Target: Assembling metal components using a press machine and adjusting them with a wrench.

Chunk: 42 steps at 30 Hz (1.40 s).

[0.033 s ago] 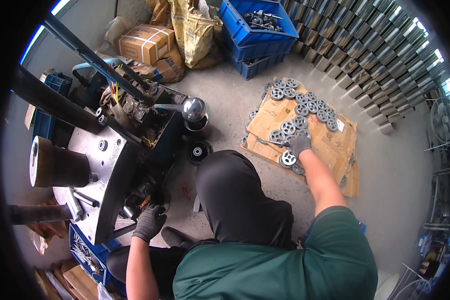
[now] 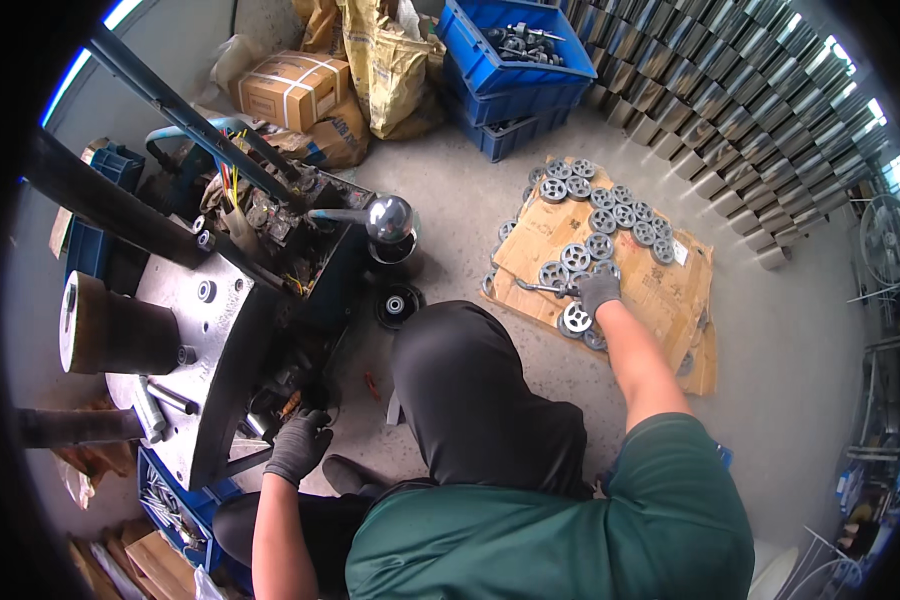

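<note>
My right hand [image 2: 598,290], in a dark grey glove, is at the near side of a cardboard sheet [image 2: 660,300]. Its fingers close on a grey metal rod-like part [image 2: 545,288] with a curved end that points left. Spoked grey metal wheels [image 2: 574,257] lie on the cardboard around this hand, one [image 2: 576,317] just nearer to me. On the left, my gloved left hand [image 2: 300,447] hangs beside the lower edge of the machine [image 2: 195,350]; its fingers are loosely bent and apart, and nothing shows in them.
A round metal ball [image 2: 388,217] on a lever sticks out from the machine. Below it a black wheel-like part [image 2: 398,304] lies on the floor. Stacked blue crates [image 2: 520,95] of metal parts, a strapped carton [image 2: 290,88] and rows of shiny metal tubes [image 2: 690,110] stand farther off.
</note>
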Each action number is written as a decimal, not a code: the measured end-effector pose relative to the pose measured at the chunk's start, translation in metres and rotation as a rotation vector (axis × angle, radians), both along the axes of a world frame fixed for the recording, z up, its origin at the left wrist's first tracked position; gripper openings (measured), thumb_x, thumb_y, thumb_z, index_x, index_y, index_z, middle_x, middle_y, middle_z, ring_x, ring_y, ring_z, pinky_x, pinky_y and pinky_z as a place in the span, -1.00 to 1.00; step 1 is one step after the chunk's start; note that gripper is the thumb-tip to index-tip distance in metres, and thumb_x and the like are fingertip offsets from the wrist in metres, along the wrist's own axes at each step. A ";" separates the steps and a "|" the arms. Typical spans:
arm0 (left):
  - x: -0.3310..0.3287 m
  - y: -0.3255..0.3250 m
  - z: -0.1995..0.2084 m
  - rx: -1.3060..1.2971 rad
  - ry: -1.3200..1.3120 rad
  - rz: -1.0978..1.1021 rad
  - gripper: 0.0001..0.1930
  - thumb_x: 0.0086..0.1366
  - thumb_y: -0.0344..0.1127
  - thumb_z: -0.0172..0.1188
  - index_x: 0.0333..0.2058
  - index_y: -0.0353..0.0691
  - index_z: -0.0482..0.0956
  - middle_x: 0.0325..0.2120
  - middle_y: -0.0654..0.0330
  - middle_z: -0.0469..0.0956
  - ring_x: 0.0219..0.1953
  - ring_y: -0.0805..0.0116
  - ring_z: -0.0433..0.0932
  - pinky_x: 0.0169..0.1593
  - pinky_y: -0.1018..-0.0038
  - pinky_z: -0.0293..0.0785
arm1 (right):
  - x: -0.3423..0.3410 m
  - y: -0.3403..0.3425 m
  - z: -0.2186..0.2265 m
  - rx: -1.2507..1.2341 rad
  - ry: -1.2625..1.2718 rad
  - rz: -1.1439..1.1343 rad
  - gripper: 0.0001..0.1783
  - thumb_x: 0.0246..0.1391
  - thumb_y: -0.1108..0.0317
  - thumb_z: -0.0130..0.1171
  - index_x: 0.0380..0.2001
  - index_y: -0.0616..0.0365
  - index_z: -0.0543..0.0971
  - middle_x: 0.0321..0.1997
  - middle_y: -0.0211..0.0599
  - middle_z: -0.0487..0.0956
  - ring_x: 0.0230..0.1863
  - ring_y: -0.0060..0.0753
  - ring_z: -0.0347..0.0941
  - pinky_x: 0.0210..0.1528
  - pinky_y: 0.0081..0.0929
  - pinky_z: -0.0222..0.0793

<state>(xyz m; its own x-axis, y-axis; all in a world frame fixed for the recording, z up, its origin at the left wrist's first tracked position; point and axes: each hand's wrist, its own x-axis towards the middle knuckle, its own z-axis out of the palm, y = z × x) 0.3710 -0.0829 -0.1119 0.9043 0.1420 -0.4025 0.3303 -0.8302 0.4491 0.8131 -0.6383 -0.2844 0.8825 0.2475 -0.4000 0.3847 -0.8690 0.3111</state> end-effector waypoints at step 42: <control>0.008 -0.022 0.105 -0.063 -0.538 -0.132 -0.65 0.33 -0.24 0.31 0.05 -0.17 0.62 -0.09 -0.01 0.57 0.02 -0.07 0.58 0.10 0.09 0.51 | -0.211 0.181 0.355 1.707 0.407 0.198 -0.74 0.25 0.37 0.23 -0.06 0.27 0.61 -0.16 -0.27 0.60 -0.12 -0.37 0.54 0.01 -0.34 0.49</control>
